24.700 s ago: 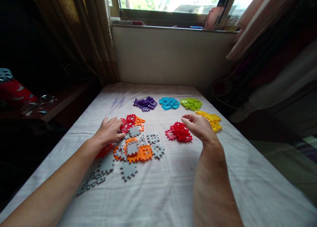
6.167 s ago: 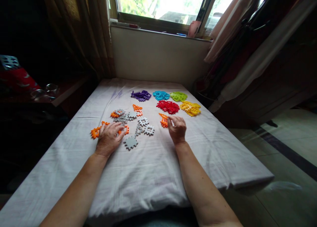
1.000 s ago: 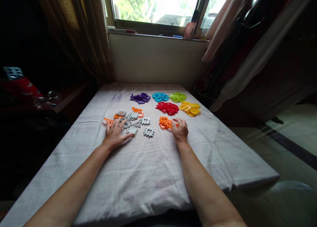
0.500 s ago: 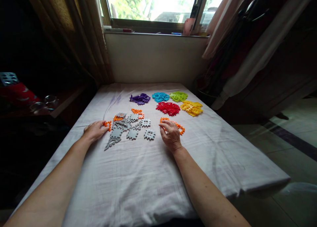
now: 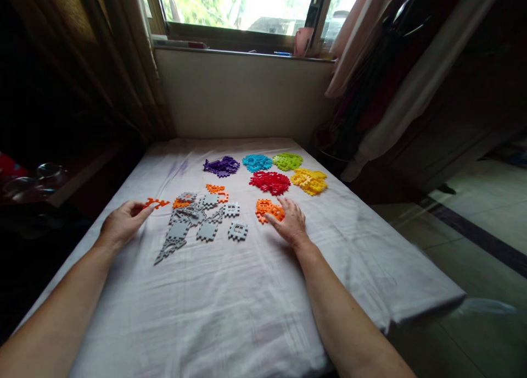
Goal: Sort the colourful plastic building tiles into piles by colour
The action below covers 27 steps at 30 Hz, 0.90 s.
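At the left side of the table, my left hand [image 5: 123, 221] pinches an orange toothed building piece [image 5: 157, 204] between thumb and fingers. Just right of it lies a loose pile of grey toothed building pieces [image 5: 177, 231], with a few orange pieces [image 5: 215, 188] among and behind them. Two grey window-shaped pieces [image 5: 237, 231] sit at the pile's right side. My right hand [image 5: 290, 221], thumb and fingers apart, rests against a small group of orange building pieces [image 5: 263, 205] and partly covers it.
Sorted piles stand farther back: purple [image 5: 222, 166], blue [image 5: 257, 162], green [image 5: 287, 161], red [image 5: 270, 183] and yellow [image 5: 309, 181]. A pale cloth [image 5: 230, 301] covers the table. Beyond it are a wall and window; hanging clothes [image 5: 370, 120] are at the right.
My left hand has moved left with the orange piece, away from the grey pile. My right hand's fingers have spread, and the orange pieces beside it now lie closer together. The view has shifted slightly.
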Tool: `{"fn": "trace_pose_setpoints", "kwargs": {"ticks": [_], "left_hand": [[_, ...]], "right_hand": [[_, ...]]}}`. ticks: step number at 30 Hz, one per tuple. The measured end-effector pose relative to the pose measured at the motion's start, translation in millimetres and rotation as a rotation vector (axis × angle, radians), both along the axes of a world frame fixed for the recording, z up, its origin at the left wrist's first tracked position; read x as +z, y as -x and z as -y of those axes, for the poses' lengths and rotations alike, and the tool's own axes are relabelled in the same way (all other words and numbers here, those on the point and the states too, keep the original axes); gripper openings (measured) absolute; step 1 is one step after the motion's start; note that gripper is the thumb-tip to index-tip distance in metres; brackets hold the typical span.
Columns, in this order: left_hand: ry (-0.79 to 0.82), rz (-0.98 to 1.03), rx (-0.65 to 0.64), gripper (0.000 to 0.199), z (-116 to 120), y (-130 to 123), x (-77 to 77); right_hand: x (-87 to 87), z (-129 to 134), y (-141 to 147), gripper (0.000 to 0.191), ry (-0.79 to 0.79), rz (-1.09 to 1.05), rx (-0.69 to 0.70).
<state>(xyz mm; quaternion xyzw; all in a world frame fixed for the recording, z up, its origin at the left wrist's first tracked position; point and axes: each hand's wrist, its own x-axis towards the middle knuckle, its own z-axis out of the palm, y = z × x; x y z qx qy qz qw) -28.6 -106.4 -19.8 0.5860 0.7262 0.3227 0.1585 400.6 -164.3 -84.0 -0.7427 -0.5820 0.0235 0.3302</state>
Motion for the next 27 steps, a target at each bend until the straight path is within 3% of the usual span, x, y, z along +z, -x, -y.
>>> {"fn": "trace_pose_setpoints", "kwargs": {"ticks": [4, 10, 13, 16, 19, 23, 27], "left_hand": [[-0.017, 0.243, -0.179, 0.056, 3.3, -53.8, -0.4], [-0.015, 0.224, -0.463, 0.045, 4.0, -141.3, -16.6], [-0.03, 0.182, -0.505, 0.037, -0.1, -171.0, -24.0], [-0.028, 0.167, -0.497, 0.032, -5.0, -193.5, -27.5], [-0.008, 0.164, -0.508, 0.029, -9.2, -213.3, -28.3], [-0.036, 0.095, -0.56, 0.029, -13.7, -230.2, -30.2], [-0.143, -0.142, -0.599, 0.036, -11.9, -223.4, -37.9]], "right_hand": [[-1.2, -1.5, 21.1, 0.063, 0.054, 0.105, 0.09], [5.3, -20.8, 32.3, 0.048, 0.078, 0.145, 0.22], [4.1, -34.9, 31.5, 0.042, -0.007, 0.042, 0.251], [1.0, -45.5, 23.4, 0.034, -0.202, -0.2, 0.185], [-0.9, -51.0, 12.1, 0.041, -0.328, -0.419, 0.056], [-0.7, -53.9, 4.0, 0.046, -0.333, -0.561, -0.058], [-1.1, -54.5, 4.6, 0.046, -0.33, -0.603, -0.069]]}}
